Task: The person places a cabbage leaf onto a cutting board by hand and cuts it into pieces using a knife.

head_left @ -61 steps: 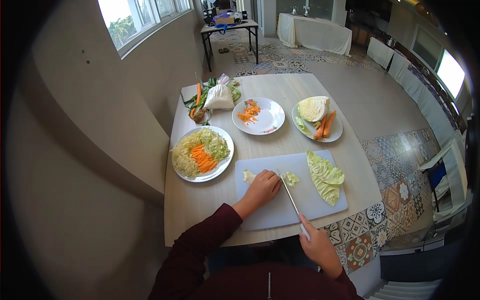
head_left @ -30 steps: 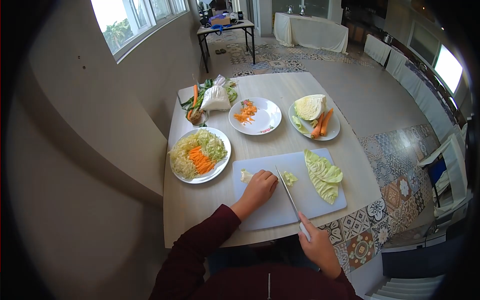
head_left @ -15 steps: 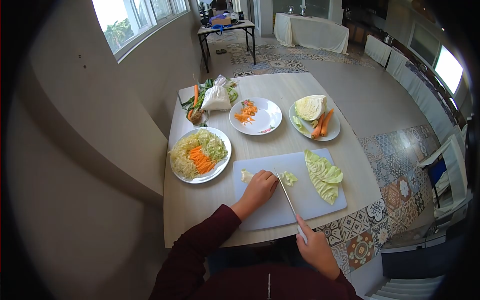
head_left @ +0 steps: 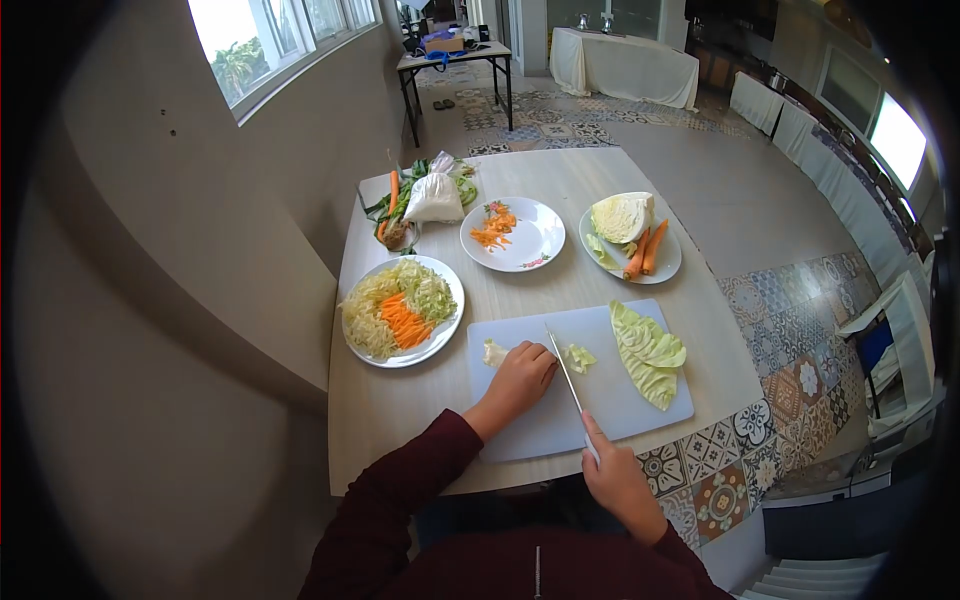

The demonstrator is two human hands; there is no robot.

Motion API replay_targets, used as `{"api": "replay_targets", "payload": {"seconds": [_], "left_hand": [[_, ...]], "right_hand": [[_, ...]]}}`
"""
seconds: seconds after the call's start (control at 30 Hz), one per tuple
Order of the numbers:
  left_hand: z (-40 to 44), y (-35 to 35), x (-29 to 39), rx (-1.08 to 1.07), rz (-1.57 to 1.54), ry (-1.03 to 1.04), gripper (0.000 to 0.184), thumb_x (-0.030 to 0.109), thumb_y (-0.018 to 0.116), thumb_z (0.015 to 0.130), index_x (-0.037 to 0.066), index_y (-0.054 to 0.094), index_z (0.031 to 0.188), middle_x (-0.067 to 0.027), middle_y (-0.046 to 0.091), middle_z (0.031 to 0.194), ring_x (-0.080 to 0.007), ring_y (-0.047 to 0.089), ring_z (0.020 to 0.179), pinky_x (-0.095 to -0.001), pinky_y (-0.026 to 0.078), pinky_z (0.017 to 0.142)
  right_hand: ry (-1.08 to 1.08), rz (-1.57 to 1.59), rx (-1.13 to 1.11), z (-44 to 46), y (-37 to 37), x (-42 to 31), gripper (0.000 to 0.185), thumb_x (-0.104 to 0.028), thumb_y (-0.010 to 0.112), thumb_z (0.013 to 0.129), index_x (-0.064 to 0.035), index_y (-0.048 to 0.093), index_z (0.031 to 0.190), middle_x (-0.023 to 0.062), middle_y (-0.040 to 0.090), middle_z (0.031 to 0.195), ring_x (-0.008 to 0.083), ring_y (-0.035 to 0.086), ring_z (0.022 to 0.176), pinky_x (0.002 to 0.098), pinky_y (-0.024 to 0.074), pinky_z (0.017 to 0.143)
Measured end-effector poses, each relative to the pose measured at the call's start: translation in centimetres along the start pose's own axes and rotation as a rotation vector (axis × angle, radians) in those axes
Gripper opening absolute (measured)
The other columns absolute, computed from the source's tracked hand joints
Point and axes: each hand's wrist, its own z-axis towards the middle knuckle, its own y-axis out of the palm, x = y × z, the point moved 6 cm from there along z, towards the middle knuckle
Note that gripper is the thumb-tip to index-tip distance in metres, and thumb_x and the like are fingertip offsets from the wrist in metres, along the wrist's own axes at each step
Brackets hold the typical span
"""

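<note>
My right hand (head_left: 618, 478) is closed round the white handle of a kitchen knife (head_left: 567, 370). Its blade points away from me, close beside the fingertips of my left hand (head_left: 524, 374). Those left fingers are curled and pressed down on a piece of cabbage (head_left: 493, 352), mostly covered by the hand, on the white cutting board (head_left: 530, 435). Cut cabbage bits (head_left: 579, 358) lie just right of the blade. Farther right on the board rests a large pale green cabbage leaf (head_left: 648, 355).
Left of the board, a plate (head_left: 440, 342) holds shredded cabbage and carrot strips. Behind are a plate with carrot scraps (head_left: 540, 240) and a plate with a cut cabbage (head_left: 622, 217) and carrots (head_left: 648, 250). A white plastic bag (head_left: 435, 198) sits by leafy vegetables near the wall.
My right hand and the knife have shifted slightly forward and left along the cut. My left hand stays in place on the cabbage piece.
</note>
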Motion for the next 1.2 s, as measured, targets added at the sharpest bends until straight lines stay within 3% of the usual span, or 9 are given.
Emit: {"api": "replay_targets", "payload": {"seconds": [0.43,0.53,0.63,0.83,0.93,1.2], "left_hand": [[-0.2,0.2,-0.3,0.003,-0.005,-0.013,0.007,0.006,0.067,0.085,0.001,0.063,0.084,-0.0126,0.062,0.084,-0.0325,0.059,0.082,-0.0422,0.049,0.075],[-0.2,0.2,-0.3,-0.006,-0.011,-0.019,0.007,0.006,0.068,0.085,0.001,0.063,0.083,-0.0125,0.062,0.084,-0.0324,0.059,0.082,-0.0422,0.049,0.075],[-0.3,0.3,-0.5,-0.001,-0.013,-0.022,0.007,0.007,0.068,0.086,0.001,0.063,0.084,-0.0126,0.062,0.084,-0.0323,0.059,0.082,-0.042,0.049,0.076],[-0.2,0.2,-0.4,-0.024,-0.009,-0.031,0.007,0.007,0.067,0.086,0.001,0.064,0.084,-0.0128,0.063,0.085,-0.0323,0.059,0.083,-0.0417,0.05,0.076],[-0.1,0.2,-0.4,-0.013,-0.008,-0.023,0.007,0.007,0.067,0.086,0.001,0.064,0.084,-0.0128,0.063,0.085,-0.0324,0.059,0.083,-0.0417,0.05,0.076],[-0.2,0.2,-0.2,-0.021,-0.004,-0.022,0.006,0.007,0.067,0.086,0.001,0.065,0.086,-0.0127,0.063,0.085,-0.0325,0.06,0.083,-0.0421,0.05,0.077]], "right_hand": [[0.008,0.012,-0.053,-2.1,-2.2,-0.7,0.06,-0.011,0.056,0.09,-0.0054,0.042,0.148,0.029,0.059,0.064,0.0477,0.062,0.063,0.0552,0.0495,0.064],[0.057,0.023,-0.065,-2.8,-2.6,-0.3,0.057,-0.011,0.059,0.089,-0.0071,0.047,0.145,0.0308,0.064,0.08,0.0473,0.063,0.07,0.0482,0.0502,0.066],[0.09,0.029,-0.109,-3.2,-3.3,-0.5,0.057,-0.011,0.059,0.089,-0.0074,0.048,0.145,0.0313,0.065,0.086,0.0467,0.064,0.073,0.0458,0.051,0.068],[0.166,0.035,-0.131,-2.8,-3.3,-0.5,0.057,-0.012,0.059,0.089,-0.0094,0.048,0.145,0.0323,0.064,0.085,0.0478,0.064,0.074,0.0446,0.0511,0.067],[0.042,0.088,-0.012,-1.6,-1.8,0.6,0.057,-0.014,0.059,0.09,-0.0106,0.048,0.145,0.0323,0.063,0.082,0.0483,0.063,0.074,0.0453,0.0508,0.067],[0.067,0.046,-0.013,-0.5,-1.4,0.5,0.058,-0.013,0.059,0.089,-0.0135,0.048,0.146,0.0324,0.063,0.083,0.0488,0.062,0.076,0.0464,0.0508,0.068]]}}
